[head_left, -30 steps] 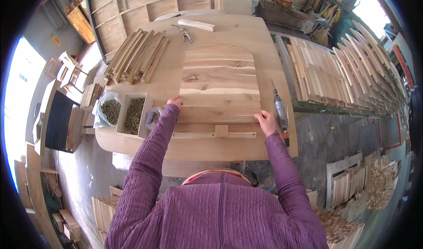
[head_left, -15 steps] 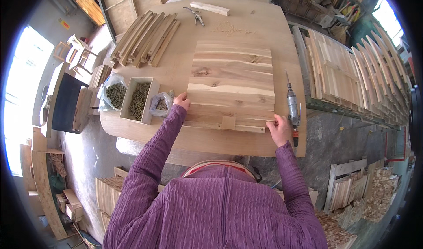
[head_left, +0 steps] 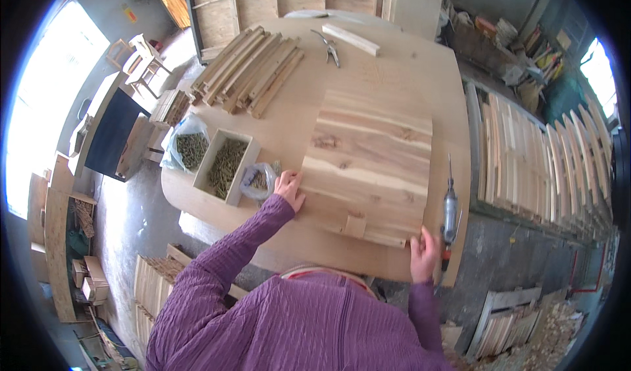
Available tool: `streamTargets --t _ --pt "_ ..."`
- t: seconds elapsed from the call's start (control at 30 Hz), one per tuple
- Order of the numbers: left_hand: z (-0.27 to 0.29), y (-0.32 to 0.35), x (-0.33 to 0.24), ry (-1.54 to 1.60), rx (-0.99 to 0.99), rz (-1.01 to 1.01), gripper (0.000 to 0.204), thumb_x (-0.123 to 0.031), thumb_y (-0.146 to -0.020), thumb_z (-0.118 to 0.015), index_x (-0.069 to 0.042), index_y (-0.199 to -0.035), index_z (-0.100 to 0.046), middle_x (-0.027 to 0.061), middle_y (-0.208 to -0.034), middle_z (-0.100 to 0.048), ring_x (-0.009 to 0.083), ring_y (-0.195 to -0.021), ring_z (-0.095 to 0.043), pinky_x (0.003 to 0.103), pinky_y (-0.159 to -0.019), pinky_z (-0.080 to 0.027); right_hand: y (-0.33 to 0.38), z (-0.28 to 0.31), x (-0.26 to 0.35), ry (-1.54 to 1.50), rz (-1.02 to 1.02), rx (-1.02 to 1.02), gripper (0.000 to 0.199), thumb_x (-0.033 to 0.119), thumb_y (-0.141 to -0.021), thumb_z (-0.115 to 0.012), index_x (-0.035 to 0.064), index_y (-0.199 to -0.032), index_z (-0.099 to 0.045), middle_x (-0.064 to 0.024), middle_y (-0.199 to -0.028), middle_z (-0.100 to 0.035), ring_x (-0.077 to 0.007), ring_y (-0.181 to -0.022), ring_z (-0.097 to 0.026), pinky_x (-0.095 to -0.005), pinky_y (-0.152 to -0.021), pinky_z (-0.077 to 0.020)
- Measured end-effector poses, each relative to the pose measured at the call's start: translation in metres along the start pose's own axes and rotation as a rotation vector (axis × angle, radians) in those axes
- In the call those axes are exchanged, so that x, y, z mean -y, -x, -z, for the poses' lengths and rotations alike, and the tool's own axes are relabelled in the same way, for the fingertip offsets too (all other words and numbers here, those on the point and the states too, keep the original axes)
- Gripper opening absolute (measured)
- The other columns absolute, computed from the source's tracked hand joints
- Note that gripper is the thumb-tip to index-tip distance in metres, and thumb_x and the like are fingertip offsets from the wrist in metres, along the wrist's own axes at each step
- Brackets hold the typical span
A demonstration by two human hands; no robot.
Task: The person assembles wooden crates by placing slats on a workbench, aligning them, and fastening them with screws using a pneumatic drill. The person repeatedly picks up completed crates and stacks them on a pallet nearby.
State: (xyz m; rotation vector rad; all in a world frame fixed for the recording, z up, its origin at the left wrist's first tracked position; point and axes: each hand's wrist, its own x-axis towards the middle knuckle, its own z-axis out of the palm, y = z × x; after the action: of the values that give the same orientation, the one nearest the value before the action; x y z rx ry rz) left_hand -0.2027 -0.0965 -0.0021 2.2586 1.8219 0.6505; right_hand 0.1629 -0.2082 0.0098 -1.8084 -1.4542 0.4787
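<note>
- Left grip [head_left: 289,190]: fingers bent against left edge of wood panel [head_left: 371,170]; cannot tell if clamped.
- Right grip [head_left: 426,256]: thumb and forefinger at panel's lower right corner, touching; cannot tell if pinched tight.
- Panel lies flat, center to right of center of frame, on wooden counter [head_left: 407,82], slightly turned. Small square block [head_left: 355,226] at its lower edge.
- Open box [head_left: 252,153], white, left of center: heap of screws [head_left: 228,167], well filled.
- Clear plastic bag [head_left: 172,155] left of box: more screws, top open.
- Smaller plastic bag [head_left: 253,191], just right of box: small metal pieces, kind unclear.
- Edges: panel's left side near the smaller bag, left grip close to both. Right side beside power driver [head_left: 449,213], narrow gap between; driver lies along counter's right edge.
- Room: wide counter surface between panel and blow gun [head_left: 330,50] plus pale wood bar [head_left: 351,40], top of frame; shallower band below panel to the counter's near edge.
- Wood strips [head_left: 250,72] bundled upper left, well apart from panel.
</note>
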Motion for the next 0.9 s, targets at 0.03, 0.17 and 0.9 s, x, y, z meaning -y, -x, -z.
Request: streamTargets --t 0.03,0.17,0.9 --pt "0.009 -0.015 0.002 0.04 -0.03 -0.022 0.048 -0.013 -0.066 -0.062 -0.002 -0.112 -0.052 0.0185 -0.104 -0.049 0.034 -0.096 -0.05 0.039 -0.086 -0.042 0.007 0.005 -0.002 -0.005 0.04 -0.064 0.033 0.012 -0.075 -0.061 0.0004 -0.105 -0.057 -0.0057 -0.076 -0.048 -0.0167 -0.069 -0.047 -0.029 -0.059 -0.0388" --pt "0.032 -0.087 0.045 0.101 -0.055 0.014 0.04 -0.019 -0.067 -0.064 -0.006 -0.104 -0.057 0.0173 -0.106 -0.052 0.0335 -0.098 -0.051 0.039 -0.084 -0.043 0.033 0.034 -0.014 -0.963 -0.703 -0.004 0.036 0.036 -0.086 -0.049 0.006 -0.101 -0.061 -0.001 -0.068 -0.052 -0.0127 -0.054 -0.048 -0.0252 -0.045 -0.0375" --pt "0.043 -0.194 0.146 0.222 0.524 0.809 0.035 -0.019 -0.072 -0.067 -0.005 -0.102 -0.055 0.0142 -0.077 -0.062 0.0239 -0.065 -0.064 0.036 -0.058 -0.054 0.034 0.063 -0.028 -1.514 -0.666 -0.639 0.041 0.039 -0.087 -0.037 0.0072 -0.106 -0.055 -0.0083 -0.108 -0.058 -0.0201 -0.095 -0.057 -0.033 -0.072 -0.0481"
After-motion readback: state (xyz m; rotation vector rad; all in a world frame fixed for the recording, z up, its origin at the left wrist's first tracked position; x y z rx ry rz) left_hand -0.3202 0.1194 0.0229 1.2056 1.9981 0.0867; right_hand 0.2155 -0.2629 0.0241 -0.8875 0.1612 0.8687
